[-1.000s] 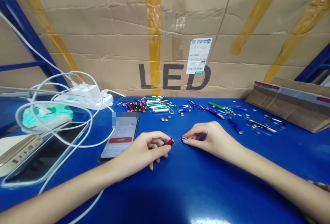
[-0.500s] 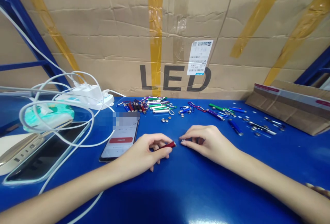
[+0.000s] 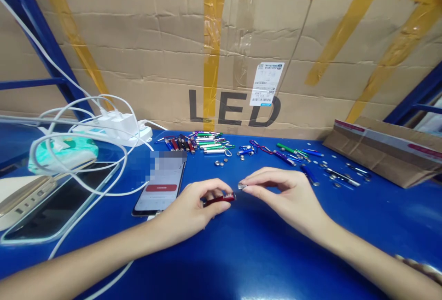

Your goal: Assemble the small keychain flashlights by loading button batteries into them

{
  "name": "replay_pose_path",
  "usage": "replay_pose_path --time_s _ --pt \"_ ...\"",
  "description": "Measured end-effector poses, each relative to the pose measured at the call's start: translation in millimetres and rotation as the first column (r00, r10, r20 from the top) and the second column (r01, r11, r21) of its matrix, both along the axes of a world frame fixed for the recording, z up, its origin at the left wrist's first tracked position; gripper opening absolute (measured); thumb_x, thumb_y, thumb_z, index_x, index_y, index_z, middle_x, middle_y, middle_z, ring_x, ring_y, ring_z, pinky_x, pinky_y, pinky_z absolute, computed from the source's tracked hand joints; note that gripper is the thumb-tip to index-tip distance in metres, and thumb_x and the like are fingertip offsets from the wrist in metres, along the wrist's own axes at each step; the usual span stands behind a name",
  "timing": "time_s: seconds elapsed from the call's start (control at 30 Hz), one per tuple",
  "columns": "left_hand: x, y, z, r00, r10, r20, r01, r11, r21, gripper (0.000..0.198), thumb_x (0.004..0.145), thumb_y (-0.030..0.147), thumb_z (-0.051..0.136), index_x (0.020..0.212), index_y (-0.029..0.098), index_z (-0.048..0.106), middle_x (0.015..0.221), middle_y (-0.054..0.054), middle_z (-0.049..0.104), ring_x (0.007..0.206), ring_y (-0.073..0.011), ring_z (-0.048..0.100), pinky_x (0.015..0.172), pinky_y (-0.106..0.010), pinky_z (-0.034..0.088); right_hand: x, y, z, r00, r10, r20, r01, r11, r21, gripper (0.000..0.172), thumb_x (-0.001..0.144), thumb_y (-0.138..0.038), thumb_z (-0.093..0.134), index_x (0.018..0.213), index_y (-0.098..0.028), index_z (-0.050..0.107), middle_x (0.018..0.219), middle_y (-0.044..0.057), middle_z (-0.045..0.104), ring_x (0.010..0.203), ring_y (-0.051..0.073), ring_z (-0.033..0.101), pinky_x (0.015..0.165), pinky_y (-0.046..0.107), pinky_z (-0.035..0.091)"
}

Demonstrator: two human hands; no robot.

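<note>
Metal, or something like it, is my guess for the red tube [image 3: 226, 198] in my left grip [image 3: 203, 203]: smooth and glossy, slim enough to weigh very little, and stiff enough that I doubt pressing would dent it. The shine makes me wary of it rolling or sliding under my skin, so the best place to hold is along the barrel, behind the end that faces right, leaving that end uncovered. That is about how I have it: thumb along the near side, index finger arched over the top, the other fingers curled behind.

My right grip [image 3: 292, 191] is narrow, closed in a fingertip pinch on a small silvery piece [image 3: 241, 185]. I judge this one light, hard and slick, easy to drop or flick away, and best held by its edges; whether it is one part or several stacked, I cannot tell.

The tube lies near the middle, seemingly just above the blue table [image 3: 241, 263], its right end close to the silvery piece but apart from it. My left forearm slants in from the lower left, close by the lit phone [image 3: 159, 191]; my right slants in from the lower right, back of the hand upward, fingertips pointing left.
</note>
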State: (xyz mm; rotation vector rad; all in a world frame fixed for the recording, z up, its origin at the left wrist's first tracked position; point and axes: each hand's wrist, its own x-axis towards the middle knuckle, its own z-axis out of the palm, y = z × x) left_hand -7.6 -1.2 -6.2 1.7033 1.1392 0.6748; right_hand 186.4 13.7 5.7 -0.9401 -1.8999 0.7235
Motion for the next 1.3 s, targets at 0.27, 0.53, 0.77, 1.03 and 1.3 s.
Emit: replay_pose_path --time_s 0.27,0.53,0.77,1.03,1.3 --pt "2.8 -1.4 0.7 0.996 0.001 0.09 0.001 1.0 -0.021 0.02 0.076 0.027 0.055 0.093 0.017 0.061 0.066 0.003 0.052 0.054 -0.0097 0.052 0.044 -0.02 0.049 -3.1 -0.7 -5.1 0.999 0.032 0.025 -0.033 0.999 0.016 0.005 0.071 -0.022 0.069 0.069 -0.019 0.072 0.07 0.002 0.07 0.063 0.013 0.064 0.055 0.022 0.048" --pt "-3.6 -2.2 -0.5 0.985 -0.028 -0.172 0.104 0.887 0.449 0.02 0.086 0.024 0.048 0.09 0.019 0.067 0.082 -0.002 0.064 0.072 -0.0138 0.058 0.061 -0.021 0.043 -0.2 -0.9 -4.7 0.993 0.047 0.113 -0.055 0.996 0.074 0.01 0.074 -0.027 0.066 0.074 -0.02 0.073 0.07 0.003 0.07 0.061 0.014 0.063 0.055 0.023 0.05" --pt "-7.7 -8.5 -3.2 0.952 -0.068 -0.3 0.239 0.774 0.586 0.027 0.091 0.022 0.038 0.096 0.017 0.064 0.078 -0.004 0.06 0.068 -0.0133 0.056 0.063 -0.022 0.042 6.5 -2.8 -4.3 0.911 0.135 0.39 -0.282 0.894 0.35 0.02 0.087 -0.017 0.048 0.081 -0.016 0.067 0.074 0.007 0.068 0.065 0.014 0.058 0.061 0.025 0.047" --pt "-8.6 -10.7 -5.1 0.871 -0.039 -0.49 0.411 0.604 0.683 0.026 0.09 0.014 0.038 0.103 0.015 0.06 0.081 -0.006 0.064 0.07 -0.0159 0.061 0.062 -0.023 0.046 6.8 -9.8 -3.7 0.727 0.112 0.678 -0.438 0.836 0.331 0.029 0.091 -0.014 0.037 0.071 -0.014 0.058 0.064 0.003 0.052 0.058 0.013 0.042 0.059 0.025 0.037" --pt "-13.5 -10.0 -7.6 0.83 0.061 -0.554 0.495 0.374 0.784 0.032 0.088 0.007 0.033 0.106 0.014 0.059 0.082 -0.006 0.067 0.061 -0.0152 0.06 0.05 -0.023 0.046 6.1 -13.4 -8.6 0.786 0.31 0.534 -0.402 0.914 0.061 0.025 0.09 -0.017 0.041 0.073 -0.014 0.06 0.066 0.002 0.054 0.062 0.011 0.045 0.062 0.022 0.038"
